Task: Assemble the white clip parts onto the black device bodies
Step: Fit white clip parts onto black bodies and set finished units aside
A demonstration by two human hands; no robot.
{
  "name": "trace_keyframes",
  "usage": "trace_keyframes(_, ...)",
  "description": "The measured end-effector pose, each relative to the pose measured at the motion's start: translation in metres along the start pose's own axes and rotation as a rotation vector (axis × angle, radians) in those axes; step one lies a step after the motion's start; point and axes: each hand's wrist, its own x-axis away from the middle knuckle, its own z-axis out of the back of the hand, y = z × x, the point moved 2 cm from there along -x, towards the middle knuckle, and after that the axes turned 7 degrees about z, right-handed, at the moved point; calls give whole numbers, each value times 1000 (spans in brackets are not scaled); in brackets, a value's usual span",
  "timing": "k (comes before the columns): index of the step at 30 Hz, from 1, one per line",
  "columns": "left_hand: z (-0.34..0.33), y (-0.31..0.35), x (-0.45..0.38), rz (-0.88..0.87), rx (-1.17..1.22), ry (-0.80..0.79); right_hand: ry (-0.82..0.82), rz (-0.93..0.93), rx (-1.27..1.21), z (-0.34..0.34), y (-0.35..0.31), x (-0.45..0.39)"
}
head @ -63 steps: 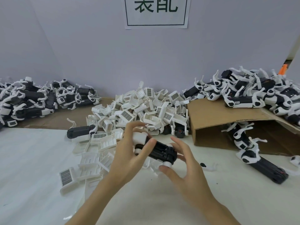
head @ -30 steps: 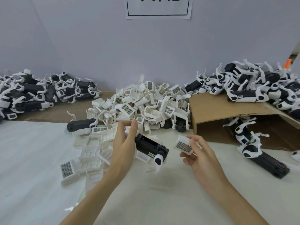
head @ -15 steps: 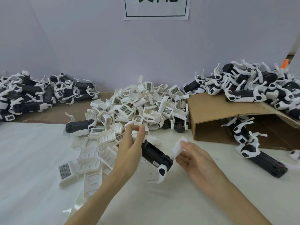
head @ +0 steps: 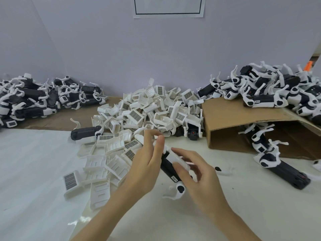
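Seating a white clip on the black body you hold between both hands.

Your left hand (head: 147, 164) curls round the upper end of the black body (head: 169, 168), holding it slanted above the table (head: 34, 171) so its top face is open to the other hand. Your right hand (head: 196, 174) pinches the white clip (head: 177, 159) against that face, fingers bent over it, probably to push it home. Just beyond your left hand lies the heap of loose clips (head: 147, 112), close enough to feed the next grab. Farther left sits a pile of devices (head: 34, 101); farther right, more devices (head: 278, 91) spill over a cardboard box (head: 234, 115).
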Motion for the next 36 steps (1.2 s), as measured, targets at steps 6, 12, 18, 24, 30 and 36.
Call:
trace_keyframes(6,0,1,0,-27,3,-23,19,199,305,-1,-3,3)
trace_keyframes(12,8,1,-8,25,3,-67,-65,265,625,-7,-2,4)
trace_keyframes(18,12,-6,-10,-232,-278,-310,21,133,465,24,1,-6)
trace_keyframes(24,-4,-10,-3,-333,-373,-174,5,191,501,26,4,-8)
trace_keyframes(30,-5,-11,-3,-364,-373,-181,14,189,548,29,2,-9)
trace_keyframes(36,-4,-15,-6,-327,-326,-176,-13,173,538,26,5,-7)
